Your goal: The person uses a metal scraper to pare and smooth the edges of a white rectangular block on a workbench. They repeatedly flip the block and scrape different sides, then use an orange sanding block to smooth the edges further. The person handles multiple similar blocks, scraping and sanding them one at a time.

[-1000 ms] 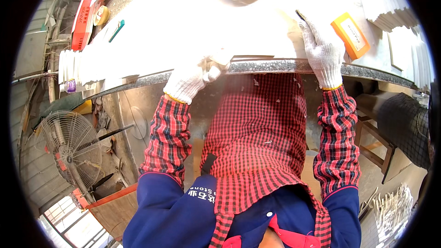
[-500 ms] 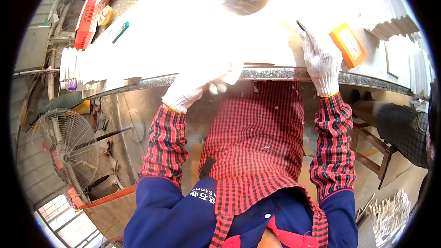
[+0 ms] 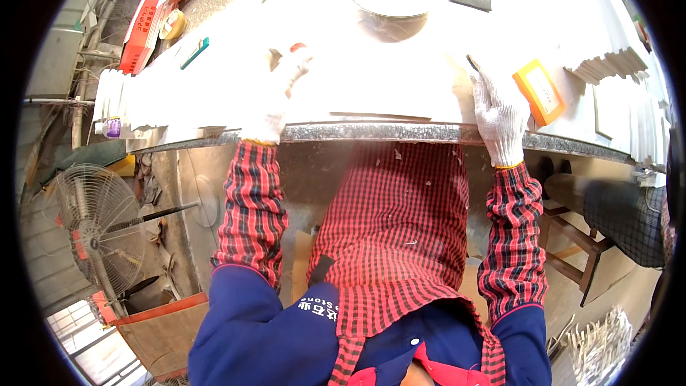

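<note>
Where table edge (image 3: 386, 132) runs beneath, right hand (image 3: 499, 111) touching dark sliver (image 3: 472, 63), left hand (image 3: 276, 94) across open tabletop (image 3: 400, 82), grips unclear

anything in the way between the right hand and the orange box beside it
Nothing visible: the orange box lies just right of the right hand, possibly touching it. The dark item is at the hand's upper left, away from the box.

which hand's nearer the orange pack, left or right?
Right. The right hand is just left of the orange pack; whether they touch is unclear. The left hand is well off to its left, across the white worktop.
</note>
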Demonstrator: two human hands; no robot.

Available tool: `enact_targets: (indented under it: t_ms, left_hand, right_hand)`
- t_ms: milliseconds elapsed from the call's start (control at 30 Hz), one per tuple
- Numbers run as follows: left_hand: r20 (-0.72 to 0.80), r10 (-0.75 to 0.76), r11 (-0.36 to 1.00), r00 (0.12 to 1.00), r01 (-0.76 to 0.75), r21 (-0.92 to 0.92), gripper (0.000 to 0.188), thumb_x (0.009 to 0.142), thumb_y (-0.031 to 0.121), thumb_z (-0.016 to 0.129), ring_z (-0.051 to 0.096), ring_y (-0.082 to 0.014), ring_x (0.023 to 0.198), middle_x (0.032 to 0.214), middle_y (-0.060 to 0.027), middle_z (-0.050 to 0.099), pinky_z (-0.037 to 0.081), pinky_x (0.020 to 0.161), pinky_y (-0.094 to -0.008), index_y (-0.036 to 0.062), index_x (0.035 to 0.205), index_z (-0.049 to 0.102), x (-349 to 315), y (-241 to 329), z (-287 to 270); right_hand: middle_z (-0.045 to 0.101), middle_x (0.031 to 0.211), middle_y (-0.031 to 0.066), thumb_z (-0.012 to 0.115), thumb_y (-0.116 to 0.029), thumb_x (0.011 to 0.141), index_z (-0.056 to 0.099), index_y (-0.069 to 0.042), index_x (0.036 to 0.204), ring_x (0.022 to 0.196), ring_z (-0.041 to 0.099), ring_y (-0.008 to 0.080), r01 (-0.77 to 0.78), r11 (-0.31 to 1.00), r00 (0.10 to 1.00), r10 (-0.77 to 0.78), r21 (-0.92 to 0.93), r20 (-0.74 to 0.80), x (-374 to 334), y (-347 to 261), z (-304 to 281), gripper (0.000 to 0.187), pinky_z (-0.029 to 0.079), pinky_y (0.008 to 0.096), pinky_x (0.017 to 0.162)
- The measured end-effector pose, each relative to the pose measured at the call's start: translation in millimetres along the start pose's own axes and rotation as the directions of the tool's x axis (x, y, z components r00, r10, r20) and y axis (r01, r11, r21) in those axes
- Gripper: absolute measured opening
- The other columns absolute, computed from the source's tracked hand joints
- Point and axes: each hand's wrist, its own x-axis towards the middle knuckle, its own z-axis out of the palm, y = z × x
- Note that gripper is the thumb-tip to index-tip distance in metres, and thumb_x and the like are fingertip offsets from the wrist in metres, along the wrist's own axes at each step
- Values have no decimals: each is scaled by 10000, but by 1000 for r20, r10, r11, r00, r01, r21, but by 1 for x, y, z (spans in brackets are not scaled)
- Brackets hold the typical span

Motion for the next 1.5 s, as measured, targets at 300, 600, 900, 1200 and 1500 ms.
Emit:
enact_targets:
  t_ms: [300,600,900,1200,1500]
  left_hand:
    - [-14,85,-115,996,24,993,426,983,372,621,674,-316,1035,1127,-199,711,521,903,-426,51,1257,684,80,-40,-85]
    - [-139,169,512,976,34,859,659,926,497,688,635,-323,1180,1231,-223,680,479,1025,-416,13,1360,577,71,-18,-57]
    - [11,47,-109,999,-6,994,490,975,360,589,721,-349,867,1036,-171,739,574,816,-449,68,1369,602,14,-30,-67]
    - [505,-97,720,858,-290,630,802,925,563,655,548,-329,1285,1463,-211,532,437,1084,-415,35,1495,454,3,34,43]
    - [588,25,337,808,-561,756,905,862,497,722,285,-414,1503,1626,-250,294,285,1212,-490,101,1580,339,25,29,63]
  right_hand:
    - [742,963,137,663,-153,982,722,-137,1271,757,696,216,-2,997,1000,0,81,13,5,-9,-8,296,552,312,721]
    - [759,939,164,653,-238,998,717,-60,1246,777,714,199,-84,980,917,6,179,400,36,-12,-25,312,558,313,751]
    - [772,992,131,656,-314,998,751,-83,1189,829,724,216,4,966,922,-104,259,374,59,-6,3,315,562,323,797]
    - [763,1096,103,665,-238,986,728,-156,1264,904,729,218,196,928,914,-290,318,284,79,-18,13,297,566,327,835]
    - [753,1063,98,644,-222,996,692,-164,1315,910,708,205,86,929,892,-232,359,387,85,-31,14,328,558,320,838]
